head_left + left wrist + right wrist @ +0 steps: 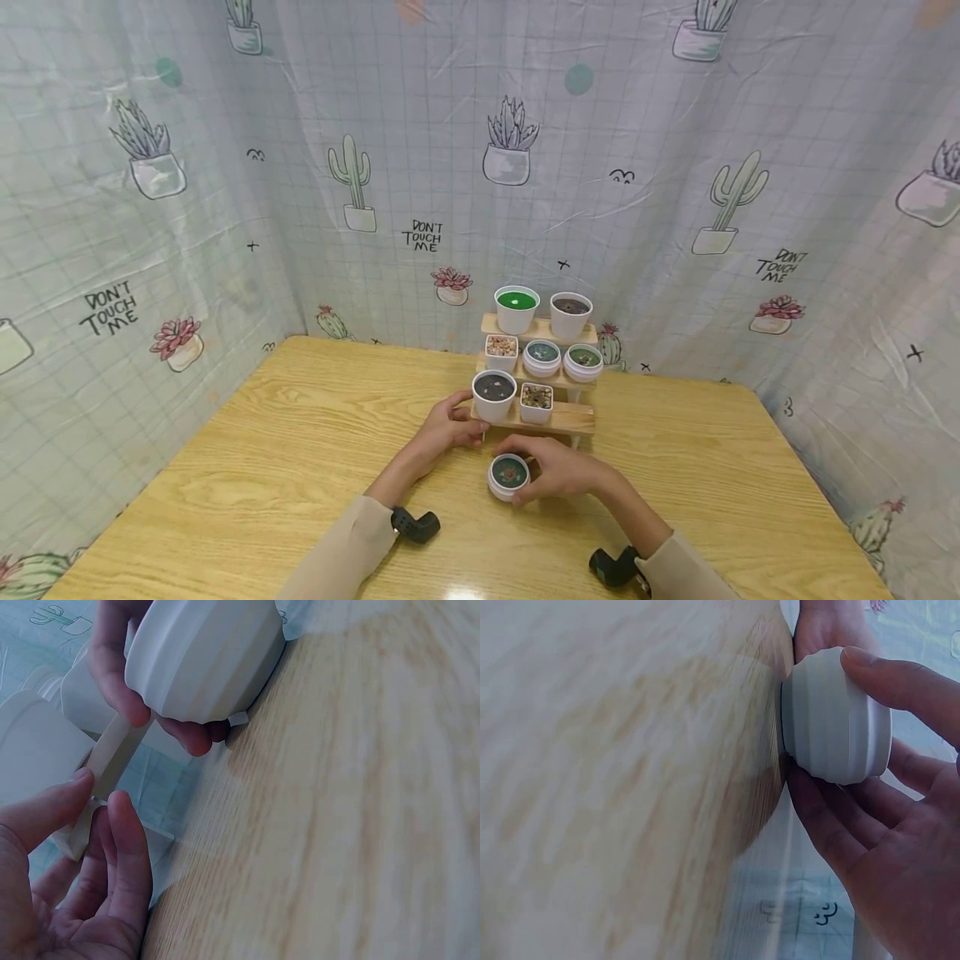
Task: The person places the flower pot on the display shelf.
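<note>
My right hand grips a small round white pot with a dark green top and a brownish centre, just in front of the tiered wooden stand. In the right wrist view the ribbed pot sits at the tabletop, thumb on one side and fingers round the other. My left hand pinches the left end of the stand's lowest board, thumb above and fingers beneath. Beside that hand, on the same board, stand a white cup with a dark top and a square pot of pebbles.
On the middle tier are a square pot and two round pots, one bluish, one green. The top tier bears a bright green cup and a dark-topped cup. A cactus-print curtain surrounds the wooden table.
</note>
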Available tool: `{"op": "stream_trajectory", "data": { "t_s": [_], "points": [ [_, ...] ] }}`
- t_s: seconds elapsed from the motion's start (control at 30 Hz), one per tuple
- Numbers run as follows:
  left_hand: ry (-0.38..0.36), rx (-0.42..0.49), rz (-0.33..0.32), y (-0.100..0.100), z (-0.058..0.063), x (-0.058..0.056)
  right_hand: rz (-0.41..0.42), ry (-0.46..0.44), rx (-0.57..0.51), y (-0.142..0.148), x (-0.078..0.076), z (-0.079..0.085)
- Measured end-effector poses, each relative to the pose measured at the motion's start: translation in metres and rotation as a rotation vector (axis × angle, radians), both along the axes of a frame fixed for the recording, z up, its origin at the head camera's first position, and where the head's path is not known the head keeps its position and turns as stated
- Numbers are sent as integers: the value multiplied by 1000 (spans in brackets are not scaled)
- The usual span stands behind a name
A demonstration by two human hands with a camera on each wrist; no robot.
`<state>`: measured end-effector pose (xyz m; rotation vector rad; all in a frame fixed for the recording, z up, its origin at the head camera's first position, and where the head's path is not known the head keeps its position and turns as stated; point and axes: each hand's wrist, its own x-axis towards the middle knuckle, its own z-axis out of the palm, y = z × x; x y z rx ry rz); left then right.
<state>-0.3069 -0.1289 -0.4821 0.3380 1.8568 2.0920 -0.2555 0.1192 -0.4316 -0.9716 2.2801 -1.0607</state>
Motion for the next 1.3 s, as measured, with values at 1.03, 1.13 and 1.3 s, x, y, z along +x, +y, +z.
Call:
{"op": "stream_trajectory", "data": {
  "t_s": [1.03,1.13,1.3],
  "points": [
    [-10,-12,5,0,0,1,6,60,28,7,3,15],
    [-7,-13,4,0,0,1,7,68,30,9,4,18],
    [-2,-14,6,0,1,1,8,87,48,13,3,21]
  ]
}}
